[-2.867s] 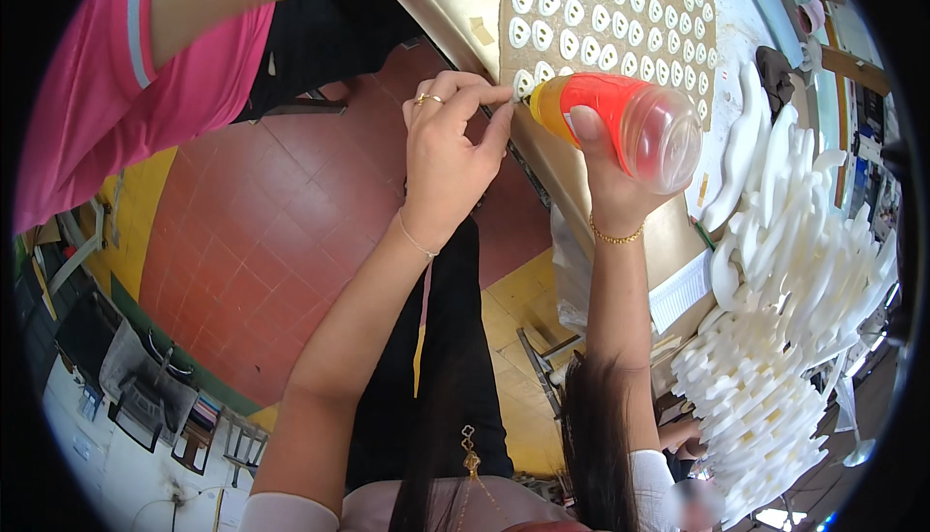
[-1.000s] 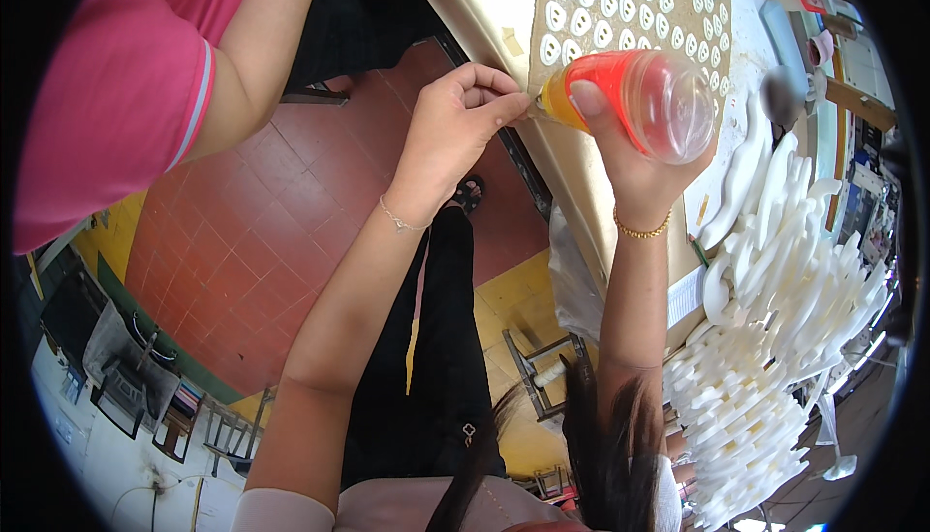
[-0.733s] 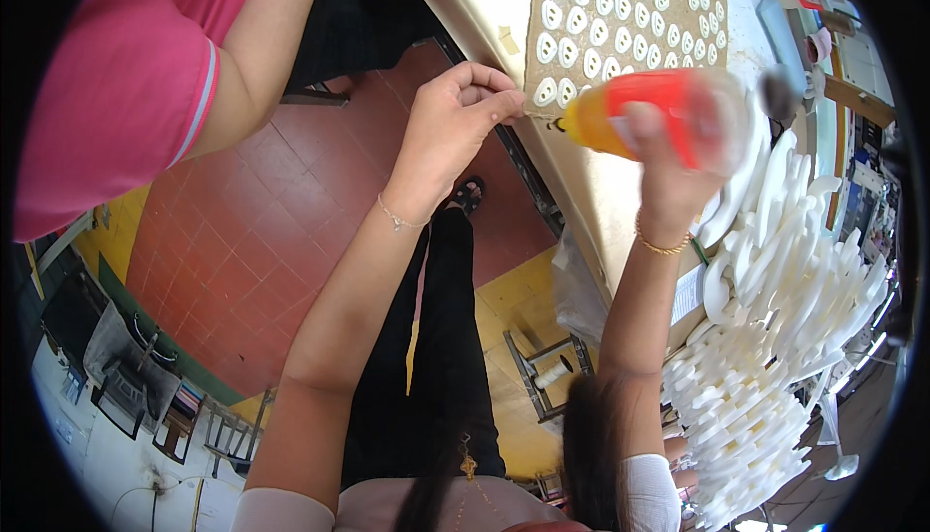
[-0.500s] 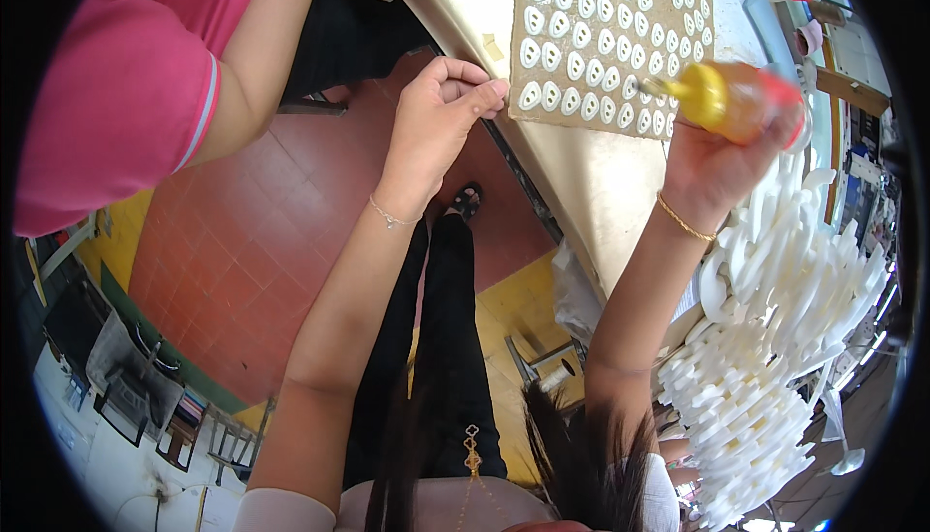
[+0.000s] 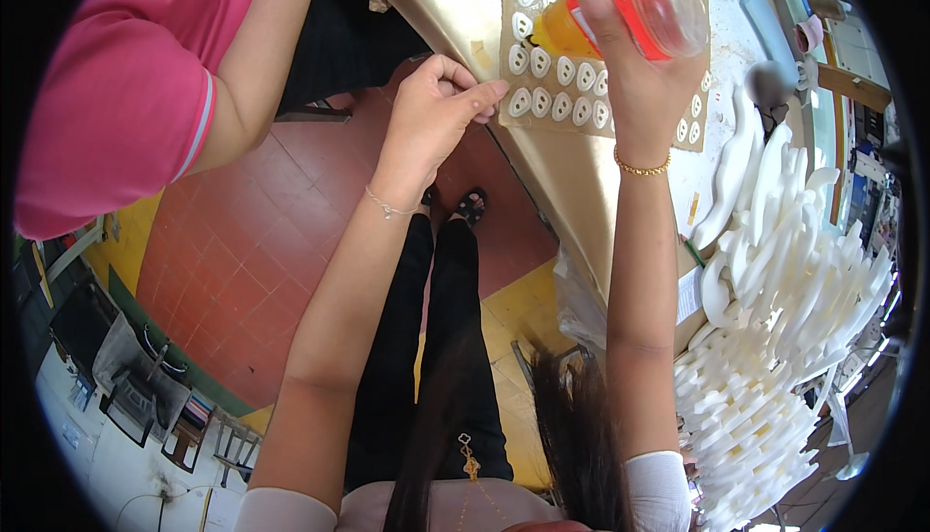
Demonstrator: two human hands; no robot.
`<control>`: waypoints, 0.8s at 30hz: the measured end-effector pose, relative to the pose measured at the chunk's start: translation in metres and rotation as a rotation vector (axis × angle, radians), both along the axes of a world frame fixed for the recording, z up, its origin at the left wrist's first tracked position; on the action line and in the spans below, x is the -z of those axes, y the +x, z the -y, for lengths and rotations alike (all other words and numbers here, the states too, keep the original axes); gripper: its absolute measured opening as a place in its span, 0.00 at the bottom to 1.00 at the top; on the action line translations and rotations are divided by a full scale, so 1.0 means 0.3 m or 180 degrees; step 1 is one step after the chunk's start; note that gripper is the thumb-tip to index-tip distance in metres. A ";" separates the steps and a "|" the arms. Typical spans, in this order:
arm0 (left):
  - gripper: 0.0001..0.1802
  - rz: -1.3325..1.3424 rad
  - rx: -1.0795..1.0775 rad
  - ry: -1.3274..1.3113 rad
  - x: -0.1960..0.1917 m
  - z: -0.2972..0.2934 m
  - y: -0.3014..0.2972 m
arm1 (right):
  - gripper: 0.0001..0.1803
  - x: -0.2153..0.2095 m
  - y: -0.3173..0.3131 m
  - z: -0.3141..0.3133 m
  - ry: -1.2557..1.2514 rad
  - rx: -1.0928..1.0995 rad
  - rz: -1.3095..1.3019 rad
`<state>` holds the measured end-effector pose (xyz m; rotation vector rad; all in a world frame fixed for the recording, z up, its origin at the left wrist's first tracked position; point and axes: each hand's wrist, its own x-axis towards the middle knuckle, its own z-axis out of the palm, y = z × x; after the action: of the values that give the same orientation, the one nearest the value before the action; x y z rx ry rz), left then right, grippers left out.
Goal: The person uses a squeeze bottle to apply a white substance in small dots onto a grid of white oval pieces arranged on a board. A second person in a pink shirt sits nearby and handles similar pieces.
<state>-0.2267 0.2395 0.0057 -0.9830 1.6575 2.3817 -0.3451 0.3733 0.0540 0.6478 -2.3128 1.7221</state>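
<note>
Right hand (image 5: pixel 651 86) wraps the bottle (image 5: pixel 647 15), likely light, squashy, best gripped mid-body; left hand (image 5: pixel 431 120) pinched narrow beside the board (image 5: pixel 530 82).

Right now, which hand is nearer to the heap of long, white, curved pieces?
Right. The right hand, holding a red-and-yellow plastic bottle, is left of the heap, near its far end. The left hand is farther left, by the left edge of the brown rectangular board.
</note>
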 end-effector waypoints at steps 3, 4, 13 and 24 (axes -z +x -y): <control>0.14 0.0020 0.0019 0.0006 -0.004 0.004 -0.004 | 0.21 -0.004 0.012 0.007 0.0448 0.0121 0.0234; 0.14 0.0025 0.0028 0.0004 -0.006 0.004 -0.003 | 0.21 -0.006 0.015 0.008 0.0421 0.0123 0.0241; 0.14 0.0019 0.0036 -0.0222 0.000 0.002 -0.001 | 0.23 -0.003 0.047 -0.022 0.0399 0.0125 -0.0131; 0.13 -0.0047 0.0092 -0.0406 0.015 0.005 -0.011 | 0.20 0.027 0.117 0.005 0.0101 0.0003 -0.0667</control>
<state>-0.2300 0.2381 0.0011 -0.9548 1.8359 2.2953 -0.3100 0.3717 0.0460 0.7917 -2.1992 1.5385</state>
